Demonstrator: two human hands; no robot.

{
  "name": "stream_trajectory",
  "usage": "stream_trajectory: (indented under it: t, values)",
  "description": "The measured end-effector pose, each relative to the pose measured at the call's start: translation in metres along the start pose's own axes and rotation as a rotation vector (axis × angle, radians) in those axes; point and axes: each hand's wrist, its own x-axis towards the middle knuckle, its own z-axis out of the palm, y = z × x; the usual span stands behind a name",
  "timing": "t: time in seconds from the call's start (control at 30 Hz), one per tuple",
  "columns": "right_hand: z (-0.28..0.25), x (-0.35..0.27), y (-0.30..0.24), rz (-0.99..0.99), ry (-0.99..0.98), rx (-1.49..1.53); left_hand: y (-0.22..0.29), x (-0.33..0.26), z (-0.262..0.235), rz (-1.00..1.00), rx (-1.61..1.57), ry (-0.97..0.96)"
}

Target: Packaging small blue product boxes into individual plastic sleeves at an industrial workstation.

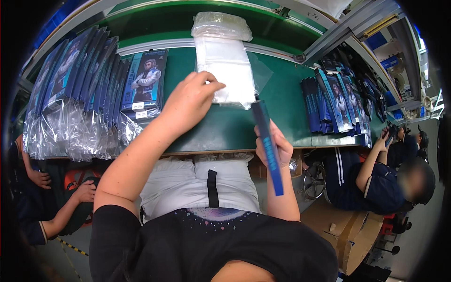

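A person's right hand [280, 146] is gripping a slim dark-blue rectangular box [268, 145] just right of the frame's centre, its narrow side facing the camera. The left hand [190, 101], fingers bending, is hanging over a flat stack of clear plastic bags [230, 70] at upper centre; whether it is pinching one is hard to tell from this angle. A rolled clear plastic bundle [221, 26] is lying at the stack's far end on the green tabletop [225, 131]. Dark-blue illustrated boxes in clear wrapping [70, 84] are filling the upper left, while more dark-blue boxes [336, 101] are standing at upper right. A co-worker in dark clothing [376, 188] is sitting at right.
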Motion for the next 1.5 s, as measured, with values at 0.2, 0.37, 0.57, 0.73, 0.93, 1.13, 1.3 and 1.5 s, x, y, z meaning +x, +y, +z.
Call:
stream_trajectory:
  t: [0.2,0.37,0.57,0.73,0.93,1.13,1.3,1.5]
  values:
    - [-0.001,0.001,-0.001,-0.077,-0.053,0.174,-0.013,-0.004,-0.017,0.001,0.103,-0.047]
    - [-0.001,0.001,0.005,-0.098,-0.027,0.166,-0.02,-0.003,0.006,0.159,0.112,-0.012]
    - [0.003,-0.001,0.005,-0.088,-0.034,0.123,-0.012,0.011,0.016,0.316,0.011,-0.082]
    - [0.002,0.0,0.004,-0.103,-0.066,0.126,-0.011,0.005,0.011,0.223,0.011,-0.093]
    - [0.005,-0.002,0.004,-0.073,-0.053,0.137,0.0,-0.012,0.016,0.036,-0.03,0.002]
    - [0.019,-0.032,0.017,0.036,-0.003,0.117,0.01,-0.022,0.017,-0.036,-0.029,-0.042]
    - [0.029,-0.034,0.003,0.093,0.234,0.068,0.014,-0.026,0.007,0.059,-0.083,0.021]
    - [0.044,0.001,-0.009,0.105,0.587,-0.054,0.015,-0.045,-0.007,0.041,-0.209,-0.037]
